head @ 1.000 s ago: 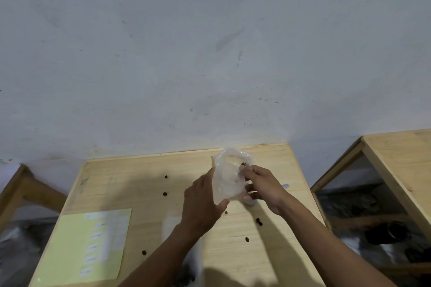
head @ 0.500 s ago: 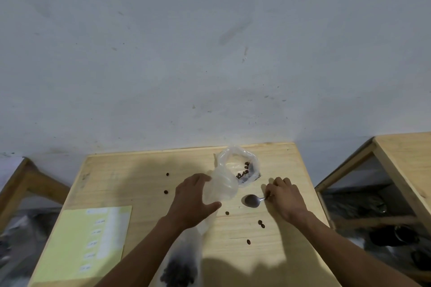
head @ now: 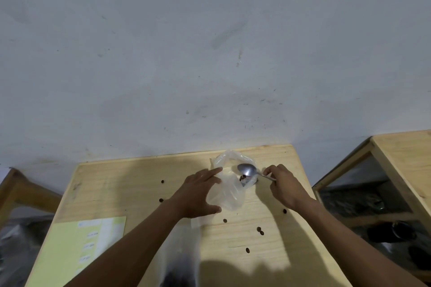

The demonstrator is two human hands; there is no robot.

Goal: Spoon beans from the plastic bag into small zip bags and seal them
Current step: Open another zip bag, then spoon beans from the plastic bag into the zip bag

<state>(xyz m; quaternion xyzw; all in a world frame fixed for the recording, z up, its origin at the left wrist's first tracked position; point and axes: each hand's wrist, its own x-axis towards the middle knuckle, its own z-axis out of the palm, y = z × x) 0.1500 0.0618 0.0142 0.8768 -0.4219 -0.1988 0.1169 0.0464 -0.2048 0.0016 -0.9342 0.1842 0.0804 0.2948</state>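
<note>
A clear plastic bag lies on the wooden table, its open mouth at the far end with a few dark beans inside. My left hand presses on the bag's left side, fingers spread around it. My right hand pinches the handle of a metal spoon, whose bowl hovers over the bag's mouth. A second clear bag with dark beans lies under my left forearm at the near edge.
Loose beans are scattered over the table. A pale yellow sheet with small labels lies at the near left. Another wooden table stands to the right, with dark objects on the floor beneath. A grey wall rises behind.
My right hand let go of the bag, took the spoon from the table and lifted its bowl to the bag's mouth. My left hand laid the bag down and holds it.
</note>
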